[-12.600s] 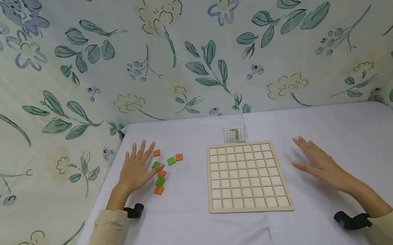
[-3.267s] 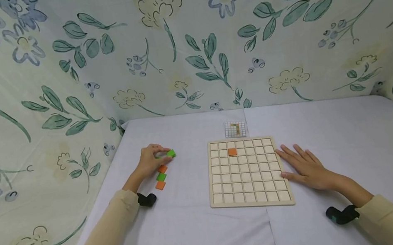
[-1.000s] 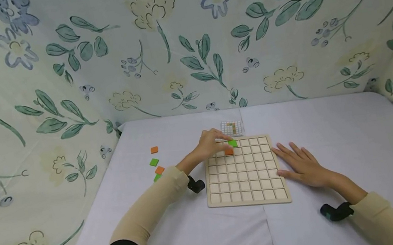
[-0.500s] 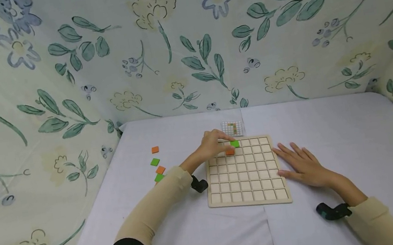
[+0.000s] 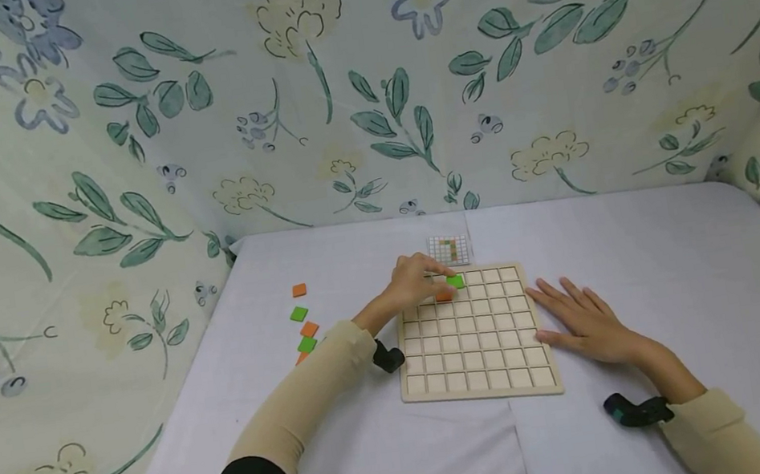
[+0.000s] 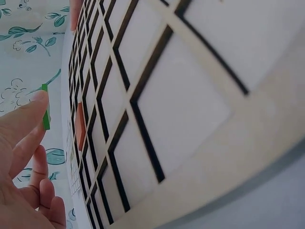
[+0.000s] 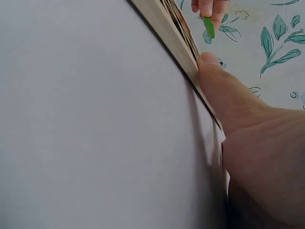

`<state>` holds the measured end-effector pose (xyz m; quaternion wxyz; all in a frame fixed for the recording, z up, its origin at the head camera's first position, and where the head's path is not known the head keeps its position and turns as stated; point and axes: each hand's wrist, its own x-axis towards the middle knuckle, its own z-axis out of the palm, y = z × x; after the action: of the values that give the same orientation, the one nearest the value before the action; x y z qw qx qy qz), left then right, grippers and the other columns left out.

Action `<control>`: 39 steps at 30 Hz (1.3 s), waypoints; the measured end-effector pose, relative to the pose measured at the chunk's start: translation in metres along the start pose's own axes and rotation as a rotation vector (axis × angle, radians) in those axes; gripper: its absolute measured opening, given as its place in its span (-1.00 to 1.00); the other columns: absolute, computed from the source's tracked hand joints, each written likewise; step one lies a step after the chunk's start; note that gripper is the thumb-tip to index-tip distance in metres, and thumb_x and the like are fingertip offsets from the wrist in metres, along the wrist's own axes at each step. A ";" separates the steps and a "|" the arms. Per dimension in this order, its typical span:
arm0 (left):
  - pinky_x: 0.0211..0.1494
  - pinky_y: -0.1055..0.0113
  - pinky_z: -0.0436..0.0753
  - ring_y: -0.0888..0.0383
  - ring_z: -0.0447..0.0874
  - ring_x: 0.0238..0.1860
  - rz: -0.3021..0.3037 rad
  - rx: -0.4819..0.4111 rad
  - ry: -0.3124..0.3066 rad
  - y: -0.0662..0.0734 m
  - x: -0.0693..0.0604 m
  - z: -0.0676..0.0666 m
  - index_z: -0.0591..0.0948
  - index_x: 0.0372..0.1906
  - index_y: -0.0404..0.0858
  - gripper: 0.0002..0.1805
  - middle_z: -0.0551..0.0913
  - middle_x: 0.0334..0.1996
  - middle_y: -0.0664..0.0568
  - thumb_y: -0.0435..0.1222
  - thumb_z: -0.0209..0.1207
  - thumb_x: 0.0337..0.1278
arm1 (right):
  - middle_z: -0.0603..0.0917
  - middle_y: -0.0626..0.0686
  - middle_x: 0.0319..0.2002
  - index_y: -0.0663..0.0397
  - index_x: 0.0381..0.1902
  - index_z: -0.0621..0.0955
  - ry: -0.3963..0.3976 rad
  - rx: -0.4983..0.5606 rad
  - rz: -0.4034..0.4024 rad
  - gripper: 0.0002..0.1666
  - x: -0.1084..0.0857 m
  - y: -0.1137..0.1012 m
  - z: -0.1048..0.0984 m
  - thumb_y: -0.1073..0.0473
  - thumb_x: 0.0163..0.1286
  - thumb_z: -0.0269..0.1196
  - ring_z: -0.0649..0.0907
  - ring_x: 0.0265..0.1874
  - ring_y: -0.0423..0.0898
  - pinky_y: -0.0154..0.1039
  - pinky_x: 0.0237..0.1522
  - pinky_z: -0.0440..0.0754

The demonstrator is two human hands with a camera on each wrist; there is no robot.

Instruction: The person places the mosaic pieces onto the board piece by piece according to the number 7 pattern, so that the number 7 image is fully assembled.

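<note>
Between thumb and fingers, my left hand [image 5: 411,281] pinches a green square tile [image 5: 455,281] over the far rows of the wooden grid board [image 5: 482,395]. The left wrist view has this green tile [image 6: 46,119] raised clear of the board's surface. One orange tile [image 5: 443,295] sits in a cell just below the left hand, partly covered by the fingers. My right hand [image 5: 593,328] lies with spread, straight fingers against the board's right edge. In the right wrist view its thumb [image 7: 209,64] touches the rim.
Loose tiles lie on the white cloth at the left, among them an orange tile [image 5: 299,290] and a green tile [image 5: 299,313]; the left sleeve partly hides the lowest. A small card with a coloured grid pattern [image 5: 448,249] lies behind the board.
An orange tile has gone from the cloth into the board. My left hand has since carried a green tile rightward over it, barely shifting lately. My right hand has come to the board's edge.
</note>
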<state>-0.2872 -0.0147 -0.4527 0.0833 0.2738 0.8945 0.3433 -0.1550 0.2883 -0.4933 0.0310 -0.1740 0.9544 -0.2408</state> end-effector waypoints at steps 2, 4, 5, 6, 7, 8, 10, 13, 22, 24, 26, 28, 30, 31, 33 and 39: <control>0.10 0.20 0.29 0.13 0.37 -0.06 -0.002 0.004 -0.005 0.001 0.000 0.000 0.80 -0.07 -0.07 -0.69 0.72 0.00 0.16 -0.11 0.46 0.06 | -0.01 0.28 0.56 0.03 0.58 0.13 0.002 0.001 0.000 -0.08 0.000 0.000 0.000 -0.20 0.46 0.18 -0.18 0.50 0.36 0.37 0.35 -0.34; 0.09 0.20 0.29 0.13 0.37 -0.07 -0.002 0.004 -0.012 0.002 0.000 0.001 0.79 -0.07 -0.07 -0.69 0.73 -0.02 0.16 -0.11 0.46 0.05 | -0.01 0.29 0.56 0.04 0.58 0.13 0.004 0.006 -0.001 -0.08 0.000 0.000 0.000 -0.20 0.45 0.19 -0.18 0.50 0.37 0.37 0.35 -0.34; 0.08 0.20 0.29 0.12 0.38 -0.08 -0.001 0.004 -0.016 0.002 0.000 0.001 0.79 -0.06 -0.08 -0.68 0.73 -0.02 0.16 -0.11 0.46 0.06 | -0.01 0.29 0.55 0.04 0.58 0.13 0.004 0.007 -0.001 -0.08 0.000 0.000 0.001 -0.20 0.45 0.19 -0.18 0.50 0.37 0.37 0.35 -0.34; 0.08 0.19 0.28 0.12 0.38 -0.08 -0.001 0.005 -0.019 0.003 -0.001 0.001 0.79 -0.06 -0.08 -0.68 0.73 -0.02 0.15 -0.11 0.46 0.05 | -0.01 0.29 0.55 0.04 0.58 0.13 0.005 0.010 -0.002 -0.08 0.000 0.000 0.001 -0.20 0.45 0.19 -0.18 0.50 0.37 0.37 0.35 -0.34; 0.07 0.19 0.29 0.12 0.38 -0.09 -0.003 0.007 -0.021 0.003 -0.001 0.001 0.79 -0.06 -0.08 -0.68 0.73 -0.01 0.16 -0.10 0.46 0.05 | -0.01 0.29 0.55 0.04 0.58 0.13 0.004 0.012 -0.002 -0.08 0.000 0.000 0.001 -0.20 0.45 0.19 -0.18 0.50 0.37 0.37 0.35 -0.34; 0.07 0.20 0.28 0.12 0.39 -0.09 0.000 0.011 -0.023 0.003 -0.001 0.002 0.79 -0.06 -0.08 -0.68 0.73 -0.01 0.16 -0.10 0.46 0.05 | -0.01 0.29 0.55 0.03 0.58 0.13 0.003 0.012 -0.002 -0.08 0.000 0.000 0.001 -0.20 0.45 0.19 -0.18 0.50 0.37 0.37 0.35 -0.34; 0.08 0.20 0.28 0.12 0.40 -0.08 -0.003 0.017 -0.024 0.002 -0.002 0.002 0.79 -0.06 -0.07 -0.68 0.72 -0.01 0.16 -0.09 0.46 0.05 | 0.00 0.29 0.55 0.03 0.58 0.13 0.004 0.012 -0.004 -0.08 0.000 0.000 0.002 -0.20 0.45 0.19 -0.18 0.50 0.37 0.37 0.35 -0.34; 0.09 0.19 0.27 0.14 0.40 -0.06 -0.010 0.024 -0.028 0.000 -0.003 0.004 0.80 -0.08 -0.05 -0.68 0.71 0.01 0.18 -0.08 0.46 0.03 | 0.00 0.29 0.55 0.03 0.58 0.14 0.005 0.013 -0.003 -0.08 0.001 0.000 0.002 -0.20 0.45 0.19 -0.18 0.50 0.37 0.37 0.35 -0.33; 0.01 0.21 0.30 0.13 0.34 -0.10 -0.046 0.029 -0.023 0.002 -0.006 0.007 0.80 -0.09 -0.02 -0.69 0.69 -0.01 0.19 -0.09 0.47 0.01 | 0.00 0.29 0.55 0.03 0.58 0.14 0.006 0.007 -0.003 -0.08 0.001 -0.001 0.002 -0.20 0.45 0.19 -0.18 0.50 0.36 0.36 0.36 -0.34; 0.01 0.21 0.30 0.13 0.34 -0.11 -0.047 0.039 -0.017 0.001 -0.006 0.009 0.81 -0.10 0.00 -0.70 0.69 -0.02 0.20 -0.08 0.47 0.00 | 0.00 0.28 0.55 0.03 0.58 0.14 0.009 0.007 -0.004 -0.08 0.001 -0.001 0.003 -0.20 0.45 0.19 -0.18 0.50 0.36 0.36 0.36 -0.34; 0.02 0.20 0.31 0.13 0.34 -0.12 -0.047 0.040 -0.014 0.001 -0.006 0.010 0.81 -0.11 0.00 -0.69 0.69 -0.03 0.20 -0.08 0.47 -0.01 | 0.00 0.28 0.56 0.02 0.58 0.14 0.011 0.008 -0.003 -0.08 0.001 -0.001 0.003 -0.21 0.44 0.19 -0.18 0.50 0.36 0.35 0.36 -0.34; 0.03 0.20 0.31 0.13 0.34 -0.12 -0.046 0.041 -0.012 0.000 -0.005 0.011 0.81 -0.12 0.00 -0.69 0.69 -0.03 0.21 -0.07 0.48 -0.03 | 0.00 0.28 0.56 0.02 0.58 0.15 0.012 0.009 -0.002 -0.08 0.001 -0.001 0.003 -0.21 0.44 0.20 -0.18 0.50 0.36 0.35 0.36 -0.34; 0.03 0.19 0.31 0.13 0.34 -0.12 -0.049 0.042 -0.009 -0.001 -0.005 0.011 0.81 -0.12 0.01 -0.69 0.69 -0.03 0.22 -0.07 0.48 -0.04 | 0.00 0.27 0.56 0.02 0.58 0.15 0.013 0.010 0.000 -0.08 0.001 0.000 0.004 -0.21 0.44 0.20 -0.18 0.51 0.35 0.35 0.36 -0.35; 0.03 0.19 0.31 0.13 0.34 -0.12 -0.050 0.043 -0.007 -0.001 -0.005 0.012 0.81 -0.12 0.02 -0.69 0.69 -0.04 0.22 -0.07 0.49 -0.05 | 0.00 0.27 0.56 0.02 0.57 0.15 0.013 0.011 0.001 -0.08 0.000 -0.001 0.004 -0.21 0.44 0.20 -0.18 0.51 0.35 0.35 0.36 -0.35; 0.03 0.20 0.32 0.13 0.34 -0.11 -0.054 0.046 -0.004 -0.001 -0.004 0.013 0.81 -0.13 0.03 -0.69 0.69 -0.04 0.24 -0.06 0.49 -0.06 | 0.00 0.27 0.56 0.03 0.57 0.15 0.014 0.013 0.003 -0.08 0.000 -0.001 0.003 -0.21 0.44 0.20 -0.18 0.51 0.35 0.35 0.36 -0.35; 0.00 0.21 0.32 0.16 0.35 -0.10 -0.055 0.065 0.005 -0.003 -0.001 0.015 0.81 -0.14 0.08 -0.69 0.68 -0.07 0.26 -0.04 0.50 -0.09 | 0.00 0.27 0.56 0.01 0.58 0.15 0.014 0.005 0.012 -0.08 -0.001 -0.001 0.001 -0.23 0.44 0.19 -0.18 0.51 0.35 0.35 0.36 -0.35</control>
<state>-0.2822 -0.0086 -0.4661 0.0814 0.2507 0.9127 0.3124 -0.1531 0.2873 -0.4938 0.0263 -0.1663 0.9550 -0.2441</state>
